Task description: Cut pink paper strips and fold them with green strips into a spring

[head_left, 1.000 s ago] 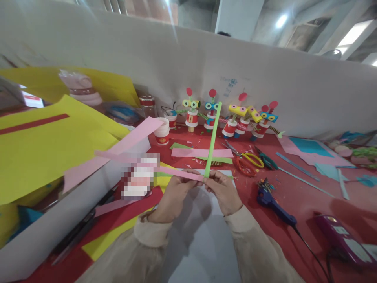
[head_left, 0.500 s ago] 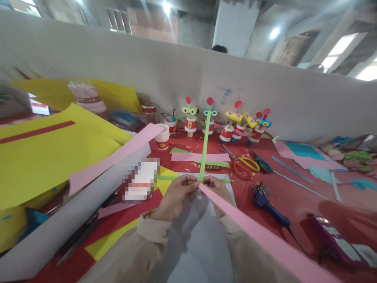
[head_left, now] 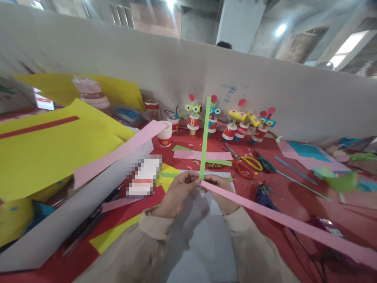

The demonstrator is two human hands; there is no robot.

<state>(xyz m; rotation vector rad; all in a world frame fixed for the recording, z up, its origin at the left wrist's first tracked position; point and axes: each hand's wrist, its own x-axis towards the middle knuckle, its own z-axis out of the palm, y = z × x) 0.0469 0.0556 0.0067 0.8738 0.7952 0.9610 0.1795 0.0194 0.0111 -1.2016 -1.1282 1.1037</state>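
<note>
My left hand (head_left: pixel 180 191) is closed, thumb and fingers pinching the spot where two long paper strips meet. From there the light green paper strip (head_left: pixel 206 137) stands up, away from me. The pink paper strip (head_left: pixel 282 220) slants down to the right, across my right wrist area and over the table. My right hand (head_left: pixel 223 193) is closed at the same joint, its fingertips partly hidden behind the strips. Beneath both hands lies a white sheet (head_left: pixel 203 243).
Paper-cup robot figures (head_left: pixel 193 121) stand along the partition. Scissors (head_left: pixel 247 162), green-handled pliers (head_left: pixel 265 161) and a blue glue gun (head_left: pixel 265 196) lie to the right. Leftward are yellow sheets (head_left: pixel 44 153), a white roll (head_left: pixel 67 216) and stacked paper cups (head_left: pixel 165 135).
The pink strip's free end has swung up and to the right, now crossing the glue gun's cord. Both hands stay pinched at the joint. A blurred green piece appears at the right.
</note>
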